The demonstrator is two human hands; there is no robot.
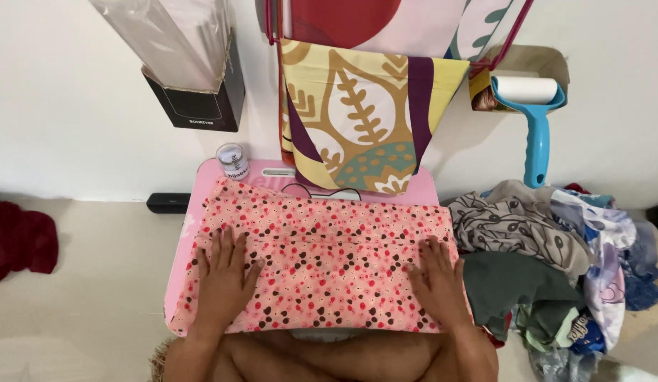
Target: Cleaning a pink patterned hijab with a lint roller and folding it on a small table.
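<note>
wall: white, fills the top half of the view; things hang on it or lean against it
floor: pale, bare to the left of the counter
clothes pile [555,247]: heaped on the floor right of the counter, touching its right edge; grey leaf print on top, dark green piece below, blue and lilac prints at far right
pink cloth [322,255]: pink fabric with small red, dark and white spots; lies flat and folded across the counter, covers almost all of it; one fold line runs left to right across the middle; near edge reaches the counter's front edge
counter [262,170]: small pink lap table, only back strip and left rim show past the cloth
hanging fabric [357,113]: large leaf print in yellow, tan, purple and teal; hangs on the wall behind the counter, lower edge drops to the counter's back edge
dark red cloth [21,240]: on the floor, far left, well apart from the counter
black box [201,99]: on the wall upper left, clear plastic sleeves stick up out of it
lint roller [530,106]: blue handle, white roll, hangs on the wall above the clothes pile
left hand [223,276]: open, palm down, fingers spread, pressed flat on the cloth's left part; grips nothing
right hand [435,279]: open, palm down, flat on the cloth's right part near its right edge; grips nothing
black bar [168,203]: small dark object on the floor at the wall, just left of the counter
jar [233,161]: small clear jar with a label, upright on the counter's back left corner, just beyond the cloth
</note>
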